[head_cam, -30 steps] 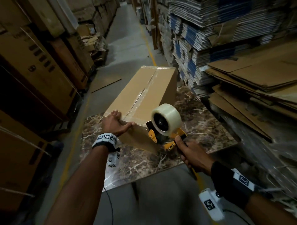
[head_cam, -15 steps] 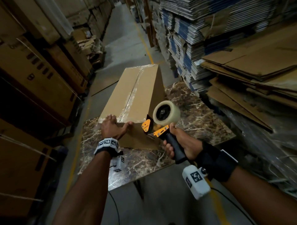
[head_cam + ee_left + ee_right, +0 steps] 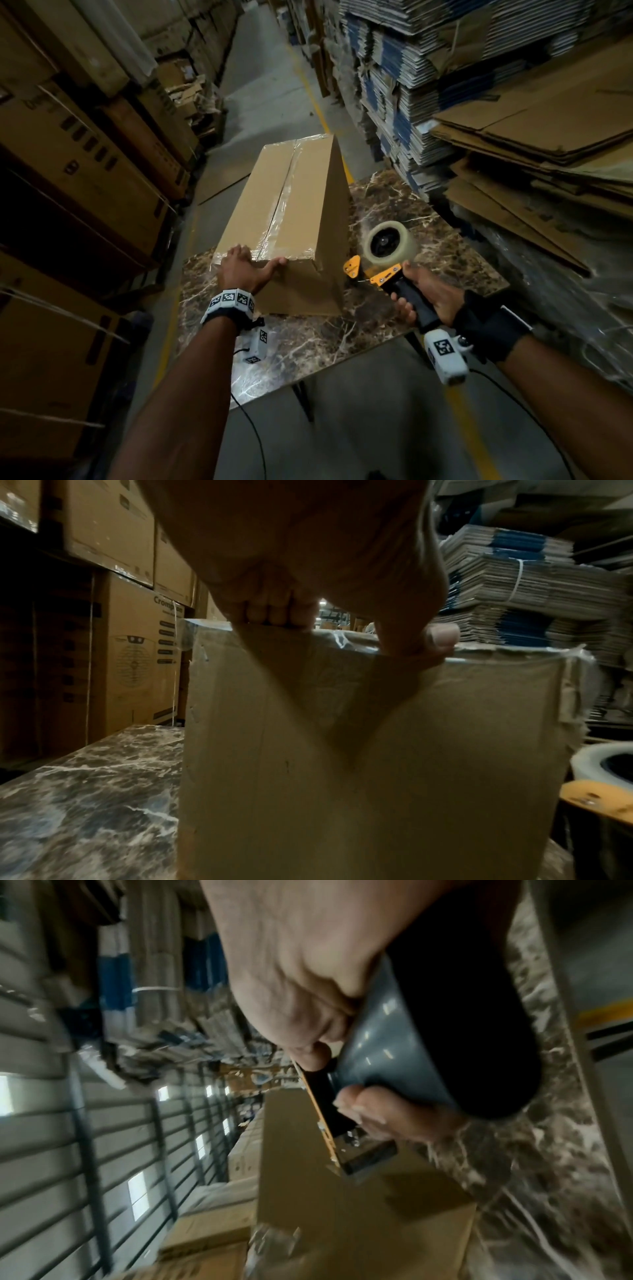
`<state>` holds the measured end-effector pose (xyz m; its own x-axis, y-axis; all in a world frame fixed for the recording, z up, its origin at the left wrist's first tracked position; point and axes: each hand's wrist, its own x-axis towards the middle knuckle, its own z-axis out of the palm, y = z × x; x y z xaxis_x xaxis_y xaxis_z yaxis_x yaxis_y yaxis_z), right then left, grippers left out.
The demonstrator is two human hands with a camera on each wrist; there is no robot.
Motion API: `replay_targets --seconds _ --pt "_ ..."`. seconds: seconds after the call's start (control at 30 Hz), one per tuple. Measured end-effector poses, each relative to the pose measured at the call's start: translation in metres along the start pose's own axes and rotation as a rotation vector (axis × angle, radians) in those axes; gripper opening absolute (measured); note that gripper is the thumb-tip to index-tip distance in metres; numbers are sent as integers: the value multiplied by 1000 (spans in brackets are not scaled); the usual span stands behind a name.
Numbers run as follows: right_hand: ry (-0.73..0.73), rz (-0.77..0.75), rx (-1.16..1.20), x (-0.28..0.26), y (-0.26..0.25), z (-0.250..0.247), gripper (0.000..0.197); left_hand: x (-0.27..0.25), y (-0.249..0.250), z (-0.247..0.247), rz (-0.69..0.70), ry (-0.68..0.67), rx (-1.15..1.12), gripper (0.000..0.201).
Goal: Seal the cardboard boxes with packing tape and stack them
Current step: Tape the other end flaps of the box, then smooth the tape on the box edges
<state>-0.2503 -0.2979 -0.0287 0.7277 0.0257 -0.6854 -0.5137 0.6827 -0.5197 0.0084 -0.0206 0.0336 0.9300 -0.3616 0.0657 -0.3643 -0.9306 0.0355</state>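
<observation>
The box [image 3: 284,219] is pressed by the flat left hand [image 3: 245,270] at its near end; the tape dispenser [image 3: 383,260], gripped by the right hand [image 3: 426,298], is held just right of it.

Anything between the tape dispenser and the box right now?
Nothing: in the head view only bare marble tabletop separates the tape dispenser from the cardboard box.

Flattened cardboard stacks [image 3: 428,78] flank a marble-patterned table [image 3: 394,212].

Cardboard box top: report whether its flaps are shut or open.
Shut. The cardboard box has its flaps lying flat, with clear tape along the centre seam.
</observation>
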Motion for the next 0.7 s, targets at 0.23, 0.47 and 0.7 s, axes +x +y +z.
replay_targets --seconds 0.23,0.47,0.7 --pt "65 -142 271 71 -12 -36 79 5 -1 -4 61 21 125 114" --pt "164 -242 542 128 -18 -55 70 7 -3 -15 129 62 226 110" --pt "687 -329 279 209 -4 -90 107 4 -3 -17 129 57 239 106"
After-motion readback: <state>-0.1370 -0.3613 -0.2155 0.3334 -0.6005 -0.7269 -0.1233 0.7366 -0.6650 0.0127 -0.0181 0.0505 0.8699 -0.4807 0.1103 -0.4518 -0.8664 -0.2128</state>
